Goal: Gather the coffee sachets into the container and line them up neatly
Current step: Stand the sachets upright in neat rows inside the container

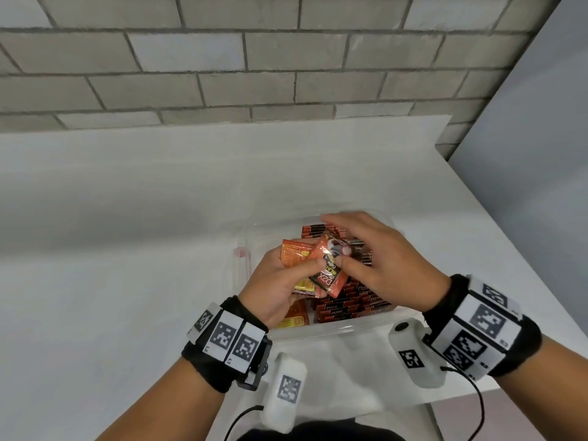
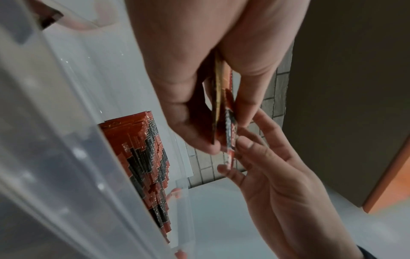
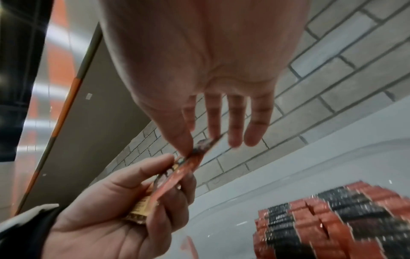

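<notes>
A clear plastic container (image 1: 337,331) stands on the white table, with rows of red and black coffee sachets (image 1: 353,307) standing on edge inside. Above it my left hand (image 1: 280,281) grips a small stack of sachets, an orange one (image 1: 294,254) at the back. The red sachet (image 1: 329,268) on top of the stack is pinched between the thumb and forefinger of my right hand (image 1: 375,259), whose other fingers are straight. In the right wrist view the pinch (image 3: 193,140) sits on the red sachet's (image 3: 190,168) edge. The left wrist view shows the held stack (image 2: 221,105) edge-on beside the rows (image 2: 144,157).
The white table (image 1: 127,218) runs back to a grey brick wall (image 1: 222,58). Its right edge (image 1: 515,237) slants close past the container. Another orange sachet (image 1: 294,316) lies in the container's near left corner, under my left hand.
</notes>
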`<action>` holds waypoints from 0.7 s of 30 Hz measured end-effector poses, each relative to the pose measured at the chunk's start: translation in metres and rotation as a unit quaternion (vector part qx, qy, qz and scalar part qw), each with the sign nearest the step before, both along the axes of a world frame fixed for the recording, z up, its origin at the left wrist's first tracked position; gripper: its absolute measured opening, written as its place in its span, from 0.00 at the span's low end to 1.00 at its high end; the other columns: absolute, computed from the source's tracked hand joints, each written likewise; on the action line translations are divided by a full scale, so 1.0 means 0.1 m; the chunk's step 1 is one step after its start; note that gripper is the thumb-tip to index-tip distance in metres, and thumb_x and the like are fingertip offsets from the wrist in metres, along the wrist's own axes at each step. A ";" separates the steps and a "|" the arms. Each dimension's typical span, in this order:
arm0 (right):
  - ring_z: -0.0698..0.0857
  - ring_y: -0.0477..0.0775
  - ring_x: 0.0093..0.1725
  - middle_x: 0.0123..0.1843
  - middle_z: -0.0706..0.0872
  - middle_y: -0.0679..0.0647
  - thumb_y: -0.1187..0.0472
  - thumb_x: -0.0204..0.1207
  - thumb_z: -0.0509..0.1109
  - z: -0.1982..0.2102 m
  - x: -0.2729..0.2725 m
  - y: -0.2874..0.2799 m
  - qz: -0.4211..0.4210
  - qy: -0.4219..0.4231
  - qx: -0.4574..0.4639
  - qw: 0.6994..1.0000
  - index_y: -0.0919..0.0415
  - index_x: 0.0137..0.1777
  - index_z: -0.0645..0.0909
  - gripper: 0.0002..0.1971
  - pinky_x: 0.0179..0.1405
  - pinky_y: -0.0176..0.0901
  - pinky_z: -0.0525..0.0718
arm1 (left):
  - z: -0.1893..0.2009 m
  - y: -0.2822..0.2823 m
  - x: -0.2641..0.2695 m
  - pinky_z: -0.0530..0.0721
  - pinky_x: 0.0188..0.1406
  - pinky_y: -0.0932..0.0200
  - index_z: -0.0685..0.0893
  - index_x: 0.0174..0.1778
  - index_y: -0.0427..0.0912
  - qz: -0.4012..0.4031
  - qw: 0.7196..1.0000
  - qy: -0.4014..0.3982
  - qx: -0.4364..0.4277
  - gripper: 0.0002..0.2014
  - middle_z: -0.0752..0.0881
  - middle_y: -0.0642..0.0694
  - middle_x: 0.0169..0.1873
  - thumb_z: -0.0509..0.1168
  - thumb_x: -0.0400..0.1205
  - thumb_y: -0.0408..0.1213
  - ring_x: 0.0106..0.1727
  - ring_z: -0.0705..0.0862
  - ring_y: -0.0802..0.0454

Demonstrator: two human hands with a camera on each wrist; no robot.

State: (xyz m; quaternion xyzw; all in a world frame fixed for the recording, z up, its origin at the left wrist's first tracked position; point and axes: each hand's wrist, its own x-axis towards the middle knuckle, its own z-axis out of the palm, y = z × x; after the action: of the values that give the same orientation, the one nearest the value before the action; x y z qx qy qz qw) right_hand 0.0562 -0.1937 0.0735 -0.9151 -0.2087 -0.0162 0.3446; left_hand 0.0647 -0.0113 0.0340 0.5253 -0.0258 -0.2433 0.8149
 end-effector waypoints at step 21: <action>0.82 0.35 0.47 0.56 0.80 0.40 0.60 0.76 0.72 0.05 -0.02 0.04 -0.057 0.100 0.014 0.993 0.44 0.74 0.69 0.28 0.47 0.28 0.79 | -0.02 -0.02 0.04 0.84 0.51 0.52 0.86 0.54 0.39 0.039 0.996 -0.050 0.059 0.14 0.90 0.40 0.48 0.72 0.72 0.31 0.51 0.88 0.44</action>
State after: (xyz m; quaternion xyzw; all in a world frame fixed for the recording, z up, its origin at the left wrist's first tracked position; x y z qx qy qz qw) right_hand 0.0543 -0.1901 0.0787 -0.9178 -0.1200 0.0529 0.3748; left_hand 0.0685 -0.0128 0.0319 0.5849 -0.0317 -0.1862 0.7888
